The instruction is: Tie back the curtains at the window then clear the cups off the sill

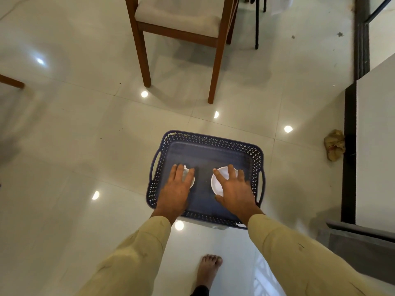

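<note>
A dark blue perforated plastic basket (213, 139) sits on the glossy tiled floor in front of me. Two white cups stand inside it. My left hand (175, 189) reaches down over the left cup (185, 174), fingers curled round its top, covering most of it. My right hand (237, 191) grips the right cup (220, 181) from above, with thumb and fingers spread round its rim. Both cups are low in the basket; I cannot tell whether they touch its bottom. No window, sill or curtain is in view.
A wooden chair with a pale cushion (177, 20) stands just beyond the basket. A crumpled brown bundle (334, 144) lies by the dark-edged white wall (376, 135) on the right. My bare foot (208, 268) is behind the basket.
</note>
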